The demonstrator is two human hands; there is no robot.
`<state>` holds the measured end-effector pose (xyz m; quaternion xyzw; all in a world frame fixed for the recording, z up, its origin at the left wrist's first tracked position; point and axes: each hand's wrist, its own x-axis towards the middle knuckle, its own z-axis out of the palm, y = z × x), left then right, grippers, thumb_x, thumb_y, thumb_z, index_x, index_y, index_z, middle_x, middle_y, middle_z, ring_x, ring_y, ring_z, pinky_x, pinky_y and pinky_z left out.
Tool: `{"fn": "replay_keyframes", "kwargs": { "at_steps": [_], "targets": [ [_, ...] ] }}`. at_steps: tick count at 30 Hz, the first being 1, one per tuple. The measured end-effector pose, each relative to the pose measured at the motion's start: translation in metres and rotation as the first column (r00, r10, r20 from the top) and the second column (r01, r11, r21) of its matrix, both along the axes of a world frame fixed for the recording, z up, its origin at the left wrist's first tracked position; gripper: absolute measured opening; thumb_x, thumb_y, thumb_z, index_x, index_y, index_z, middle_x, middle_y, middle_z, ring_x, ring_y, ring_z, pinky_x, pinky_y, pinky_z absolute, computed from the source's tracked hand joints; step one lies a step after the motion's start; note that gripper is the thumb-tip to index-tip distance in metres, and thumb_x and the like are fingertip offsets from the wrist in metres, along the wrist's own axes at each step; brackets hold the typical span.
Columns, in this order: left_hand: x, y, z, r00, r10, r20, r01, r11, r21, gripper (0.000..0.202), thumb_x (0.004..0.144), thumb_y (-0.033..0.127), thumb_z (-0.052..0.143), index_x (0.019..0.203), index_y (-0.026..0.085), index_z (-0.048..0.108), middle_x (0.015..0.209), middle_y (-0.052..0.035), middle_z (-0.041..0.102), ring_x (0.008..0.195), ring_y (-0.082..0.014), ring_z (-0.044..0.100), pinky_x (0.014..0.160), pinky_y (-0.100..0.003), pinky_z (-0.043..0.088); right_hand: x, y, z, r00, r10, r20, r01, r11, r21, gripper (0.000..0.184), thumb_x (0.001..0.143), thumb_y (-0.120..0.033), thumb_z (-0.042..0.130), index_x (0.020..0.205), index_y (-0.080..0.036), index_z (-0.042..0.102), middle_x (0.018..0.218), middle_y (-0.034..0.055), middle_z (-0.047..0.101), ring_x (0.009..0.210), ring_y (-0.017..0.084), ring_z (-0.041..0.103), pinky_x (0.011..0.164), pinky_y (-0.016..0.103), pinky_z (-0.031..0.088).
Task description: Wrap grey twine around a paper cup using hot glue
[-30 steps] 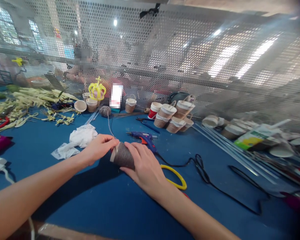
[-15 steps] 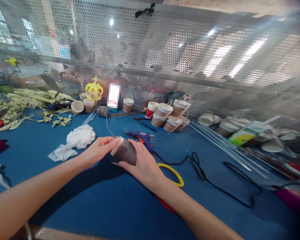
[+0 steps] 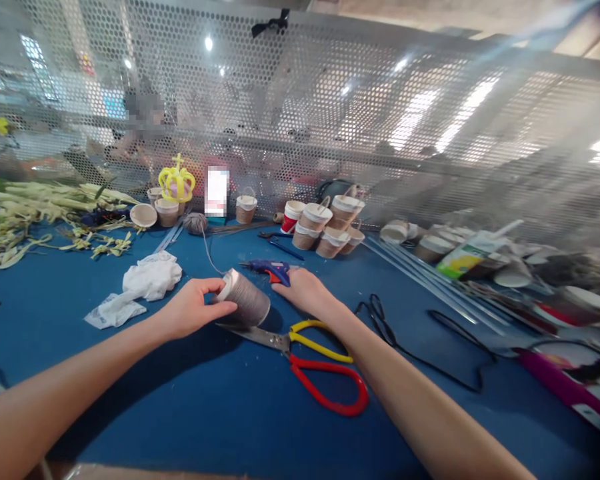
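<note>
Clock dirs from the grey yarn-wrapped cup [image 3: 249, 301], 12 = far side. Cup's tilted, pale rim twd 10, other end twd 4; can't tell if it touches the table [image 3: 205, 413] or is held just above. L hand [image 3: 193, 310] at its 9 o'clock side, thumb & fingers clamped on the rim end. R hand [image 3: 305, 291] at 3, apart from cup, on the handle of the blue glue gun [image 3: 280, 269], nr its orange trigger; fingers partly hidden, so can't tell if they're closed round it. Gun's nozzle pts to 9.

Thin yarn strand [image 3: 208, 252] runs btwn rim end & grey yarn ball [image 3: 196, 224] at 10-11. Scissors [image 3: 283, 343] lie at 4-5, handles spread, yellow loop beyond red one, blades twd 9-10. White crumpled wad [image 3: 153, 277] at 9-10, nr L hand, not touching. Yellow crown [image 3: 177, 185] at 11, w/ small cups [image 3: 167, 213] beside it. Stacked brown & white cups [image 3: 316, 217] at 1-2, red cup [image 3: 292, 215] on their left. Clear sticks [image 3: 423, 283] at 3, black cord [image 3: 393, 341] at 3-4, pale husk strips [image 3: 55, 203] nr 10. Perforated panel [image 3: 280, 87] stands along 12 o'clock side.
</note>
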<state>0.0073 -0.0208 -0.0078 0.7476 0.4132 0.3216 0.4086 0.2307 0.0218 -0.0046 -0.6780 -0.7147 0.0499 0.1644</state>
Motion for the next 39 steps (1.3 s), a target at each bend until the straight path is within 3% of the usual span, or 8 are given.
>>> {"fn": "replay_keyframes", "kwargs": {
  "at_steps": [5,10,16,20,22,26,33,39],
  "targets": [
    [-0.003,0.004,-0.003,0.997,0.011,-0.081,-0.007,0.998,0.055,0.017,0.073,0.030,0.053,0.071,0.014,0.058,0.072,-0.0003,0.060,0.071,-0.0166,0.052,0.066,-0.024,0.039,0.000,0.010,-0.008,0.991,-0.050,-0.121,0.044,0.998,-0.050,0.014,0.066,-0.016,0.059,0.079,-0.011,0.059,0.077,0.0122,0.065,0.075,0.024,0.062,0.064,0.032,0.045],
    [-0.005,0.006,-0.003,0.997,0.011,-0.072,-0.007,0.999,0.050,0.016,0.073,0.029,0.053,0.072,0.015,0.059,0.073,-0.0008,0.061,0.072,-0.0172,0.053,0.068,-0.026,0.040,0.002,-0.014,0.019,0.935,-0.021,-0.355,0.014,1.000,-0.021,0.030,0.072,-0.020,0.054,0.100,-0.011,0.051,0.094,0.0108,0.063,0.077,0.017,0.061,0.061,0.024,0.047],
    [-0.006,0.007,-0.002,0.998,0.020,-0.054,-0.017,0.998,0.065,0.017,0.074,0.031,0.052,0.072,0.015,0.059,0.073,-0.0011,0.061,0.071,-0.0164,0.053,0.067,-0.025,0.040,-0.005,-0.060,0.040,0.748,0.083,-0.658,-0.201,0.974,-0.105,0.020,0.071,-0.033,0.056,0.066,-0.014,0.055,0.056,-0.0001,0.056,0.048,0.009,0.050,0.046,0.022,0.042],
    [-0.005,0.007,-0.003,0.998,0.018,-0.054,-0.014,0.996,0.083,0.017,0.075,0.030,0.051,0.072,0.015,0.058,0.071,-0.0006,0.060,0.068,-0.0151,0.051,0.063,-0.023,0.039,-0.011,-0.076,0.037,0.778,0.108,-0.619,-0.206,0.974,-0.089,0.022,0.074,-0.032,0.053,0.082,-0.013,0.060,0.051,-0.0022,0.054,0.044,0.010,0.050,0.045,0.022,0.043],
    [-0.005,0.007,-0.003,0.998,0.016,-0.058,-0.011,0.996,0.083,0.020,0.076,0.033,0.051,0.070,0.015,0.058,0.069,-0.0003,0.059,0.067,-0.0147,0.050,0.061,-0.023,0.038,-0.013,-0.080,0.035,0.824,0.119,-0.553,-0.181,0.982,-0.058,0.021,0.074,-0.033,0.053,0.077,-0.014,0.060,0.047,-0.0020,0.053,0.044,0.011,0.050,0.045,0.024,0.043],
    [-0.005,0.008,-0.004,0.998,0.016,-0.065,-0.010,0.995,0.095,0.020,0.076,0.033,0.052,0.071,0.015,0.059,0.070,-0.0008,0.060,0.068,-0.0150,0.051,0.061,-0.023,0.039,-0.017,-0.082,0.032,0.854,0.235,-0.464,-0.219,0.972,0.089,0.015,0.074,-0.029,0.053,0.075,-0.017,0.061,0.064,0.0016,0.064,0.059,0.016,0.058,0.058,0.028,0.048],
    [-0.003,0.009,-0.006,0.999,-0.031,0.019,0.029,0.995,0.099,0.023,0.077,0.027,0.053,0.096,0.016,0.057,0.097,-0.0047,0.063,0.091,-0.0185,0.056,0.081,-0.027,0.041,-0.016,-0.082,0.020,0.922,0.211,-0.325,-0.195,0.978,0.079,0.019,0.076,-0.032,0.048,0.073,-0.017,0.059,0.057,0.0025,0.059,0.051,0.017,0.054,0.052,0.032,0.047],
    [-0.003,0.008,-0.007,1.000,-0.020,0.014,0.019,0.996,0.091,0.039,0.076,0.026,0.054,0.113,0.014,0.048,0.107,-0.0082,0.060,0.092,-0.0188,0.057,0.081,-0.029,0.043,-0.018,-0.086,0.020,0.902,0.265,-0.340,-0.234,0.964,0.130,0.015,0.076,-0.031,0.049,0.074,-0.019,0.057,0.059,0.0015,0.059,0.051,0.016,0.054,0.051,0.028,0.046]
  ]
}}
